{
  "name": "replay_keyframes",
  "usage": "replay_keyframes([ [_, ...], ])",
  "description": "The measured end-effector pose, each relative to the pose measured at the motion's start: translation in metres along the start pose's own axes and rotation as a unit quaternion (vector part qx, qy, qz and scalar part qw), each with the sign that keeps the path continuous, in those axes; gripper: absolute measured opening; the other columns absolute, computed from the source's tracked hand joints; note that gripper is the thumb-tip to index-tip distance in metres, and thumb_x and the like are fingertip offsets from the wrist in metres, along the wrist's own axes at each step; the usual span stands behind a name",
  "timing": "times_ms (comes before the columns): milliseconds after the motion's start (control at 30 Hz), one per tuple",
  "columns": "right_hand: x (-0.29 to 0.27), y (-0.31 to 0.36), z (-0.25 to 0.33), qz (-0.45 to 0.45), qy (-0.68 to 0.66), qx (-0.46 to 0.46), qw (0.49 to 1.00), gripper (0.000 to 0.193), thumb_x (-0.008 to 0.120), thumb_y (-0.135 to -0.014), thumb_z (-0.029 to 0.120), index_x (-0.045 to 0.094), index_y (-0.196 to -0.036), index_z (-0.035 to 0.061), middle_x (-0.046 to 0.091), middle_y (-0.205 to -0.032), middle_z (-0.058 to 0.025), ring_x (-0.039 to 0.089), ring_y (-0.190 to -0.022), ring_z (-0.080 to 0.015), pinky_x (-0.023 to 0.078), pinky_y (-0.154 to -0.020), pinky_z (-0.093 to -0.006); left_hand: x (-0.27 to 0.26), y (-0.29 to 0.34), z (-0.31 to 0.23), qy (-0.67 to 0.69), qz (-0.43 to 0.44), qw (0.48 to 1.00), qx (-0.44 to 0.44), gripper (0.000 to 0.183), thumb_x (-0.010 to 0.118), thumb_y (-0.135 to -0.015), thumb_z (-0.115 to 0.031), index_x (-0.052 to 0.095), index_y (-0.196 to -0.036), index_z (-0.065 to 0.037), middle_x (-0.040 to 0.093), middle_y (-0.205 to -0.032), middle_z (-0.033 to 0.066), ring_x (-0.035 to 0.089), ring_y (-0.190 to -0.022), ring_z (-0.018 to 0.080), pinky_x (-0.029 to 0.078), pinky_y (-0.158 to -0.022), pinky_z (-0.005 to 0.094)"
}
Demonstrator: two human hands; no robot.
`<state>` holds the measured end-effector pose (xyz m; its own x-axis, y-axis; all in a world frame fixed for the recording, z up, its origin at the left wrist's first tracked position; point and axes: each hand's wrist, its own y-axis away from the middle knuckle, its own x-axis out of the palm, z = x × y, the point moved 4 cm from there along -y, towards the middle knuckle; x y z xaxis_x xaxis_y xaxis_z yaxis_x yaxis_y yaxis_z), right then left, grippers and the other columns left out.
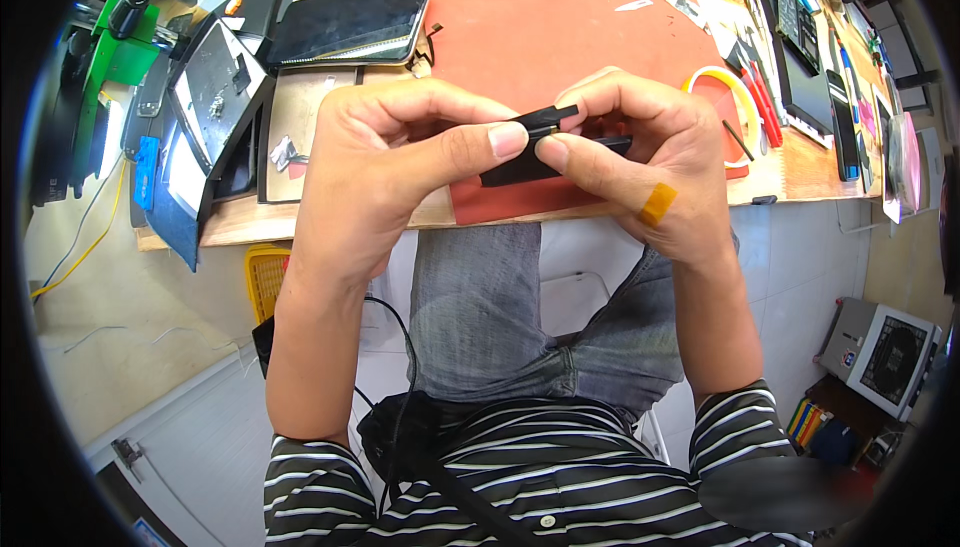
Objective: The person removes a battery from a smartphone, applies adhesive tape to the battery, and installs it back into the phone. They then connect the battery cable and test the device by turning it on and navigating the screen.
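a small black part (pixel 540 142) sits between both hands, held in the air just over the near edge of the red mat (pixel 520 37), above the person's lap. the left hand (pixel 385 162) grasps its left end, thumb laid along the top and fingers curled behind. the right hand (pixel 650 162) grips the right end, thumb tip meeting the left thumb on a thin black strip (pixel 550 115) that sticks up from the part. this looks like the peeling or prying stage, the strip only partly lifted. the next move probably calls for a firm pinch on the strip and a slow, even pull while the other hand steadies the body.

most of the part is hidden by fingers, so its shape and kind are hard to tell. a tan patch (pixel 657 203) sits on the right hand. a dark phone (pixel 350 27) lies beyond the mat, and a yellow ring (pixel 738 97) to the right.
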<state>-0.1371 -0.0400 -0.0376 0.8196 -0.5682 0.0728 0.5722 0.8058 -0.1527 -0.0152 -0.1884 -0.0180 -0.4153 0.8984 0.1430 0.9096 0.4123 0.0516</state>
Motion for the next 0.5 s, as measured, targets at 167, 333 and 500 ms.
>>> replay_keyframes([
  [167,0.0047,0.0045,0.0075,0.009,-0.011,0.051,0.999,0.012,0.077,-0.087,0.002,0.070,-0.096,-0.0021,0.069,-0.090,-0.0026,0.064,-0.081,-0.0065,0.052,-0.074,-0.0216,-0.0040,-0.0043,-0.0047,-0.021,0.029,0.998,-0.045,0.014,0.080,-0.084,-0.008,0.078,-0.093,0.002,0.075,-0.082,0.0086,0.064,-0.066,0.0098,0.050,-0.060,0.0229],
  [333,0.0093,0.0045,0.0081,-0.013,-0.015,0.049,0.999,0.010,0.076,-0.088,0.000,0.069,-0.094,-0.0027,0.068,-0.093,-0.0027,0.063,-0.082,-0.0074,0.050,-0.074,-0.0219,-0.0066,-0.0036,-0.0058,-0.033,0.025,0.998,-0.041,0.014,0.080,-0.086,-0.010,0.078,-0.093,0.003,0.075,-0.083,0.0075,0.066,-0.072,0.0092,0.052,-0.065,0.0230],
  [500,0.0100,0.0055,0.0056,-0.038,0.001,0.034,0.999,0.011,0.078,-0.087,0.000,0.070,-0.094,-0.0030,0.068,-0.092,-0.0030,0.062,-0.081,-0.0072,0.049,-0.071,-0.0211,-0.0081,-0.0004,-0.0069,-0.052,0.003,0.998,0.022,0.012,0.079,-0.087,-0.007,0.078,-0.094,0.004,0.074,-0.082,0.0059,0.066,-0.076,0.0084,0.052,-0.070,0.0222],
])
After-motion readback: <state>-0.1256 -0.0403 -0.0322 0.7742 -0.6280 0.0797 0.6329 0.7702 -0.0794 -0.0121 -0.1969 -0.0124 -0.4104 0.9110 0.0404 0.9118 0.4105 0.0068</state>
